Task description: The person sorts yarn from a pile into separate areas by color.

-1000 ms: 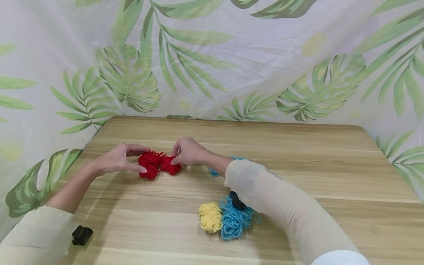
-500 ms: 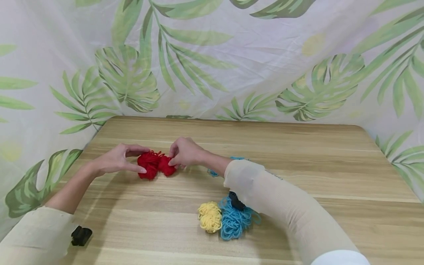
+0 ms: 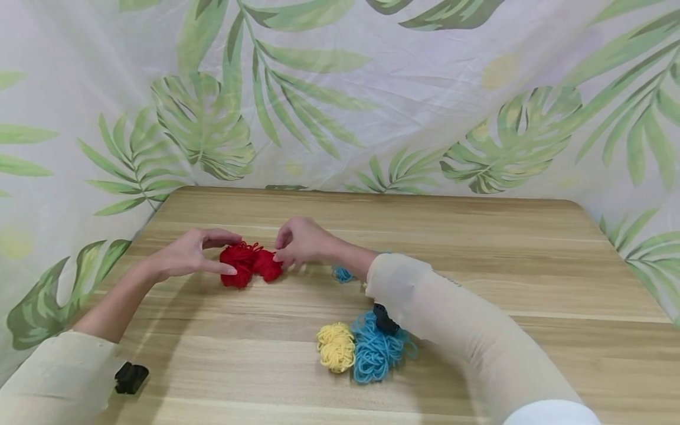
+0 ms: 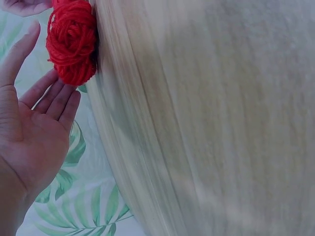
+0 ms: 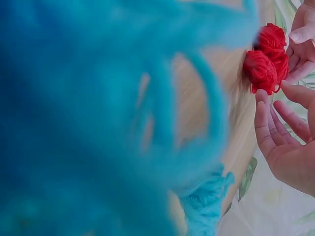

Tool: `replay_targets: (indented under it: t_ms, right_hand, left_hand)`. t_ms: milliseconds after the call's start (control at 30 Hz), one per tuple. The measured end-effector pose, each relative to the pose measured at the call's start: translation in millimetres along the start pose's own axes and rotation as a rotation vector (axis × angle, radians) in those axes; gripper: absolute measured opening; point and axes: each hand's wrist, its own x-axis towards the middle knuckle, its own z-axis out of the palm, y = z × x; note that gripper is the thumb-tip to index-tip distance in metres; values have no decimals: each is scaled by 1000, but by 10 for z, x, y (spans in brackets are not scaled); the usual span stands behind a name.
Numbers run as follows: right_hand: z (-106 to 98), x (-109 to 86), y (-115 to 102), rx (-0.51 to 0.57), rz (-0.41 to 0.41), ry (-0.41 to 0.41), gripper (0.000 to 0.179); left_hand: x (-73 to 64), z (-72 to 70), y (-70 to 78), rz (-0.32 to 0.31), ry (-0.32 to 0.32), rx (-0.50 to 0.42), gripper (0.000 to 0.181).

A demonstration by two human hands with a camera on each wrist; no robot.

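Two bundles of red yarn lie side by side on the table, the larger red bundle on the left and the smaller red bundle against its right side. My left hand spans the larger one, its thumb in front and its fingers behind. In the left wrist view those fingers reach up to the red yarn, with the thumb standing apart. At the smaller bundle's right edge is my right hand. Its fingers are loosely bent, fingertips right at the red yarn in the right wrist view, without closing round it.
Nearer the front, a yellow yarn bundle touches a blue yarn bundle. More blue yarn lies partly hidden behind the right forearm. Blurred blue yarn fills much of the right wrist view. A black device sits by the left sleeve.
The smaller red bundle has shifted left against the larger one, pushed by the right hand. That hand has since drawn back slightly to the right. The left hand has barely moved.
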Motion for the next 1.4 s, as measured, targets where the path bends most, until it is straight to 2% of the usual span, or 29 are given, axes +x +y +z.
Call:
replay_targets:
  t_ms: [567, 1067, 1400]
  right_hand:
    - [-262, -134, 133, -39, -7, 39, 11]
    - [-511, -351, 344, -54, 7, 91, 13]
    - [-649, -511, 446, -82, 0, 94, 12]
  left_hand:
    - [93, 25, 97, 49, 11, 69, 66]
    - [203, 64, 181, 71, -25, 51, 65]
    - [258, 101, 211, 88, -21, 46, 63]
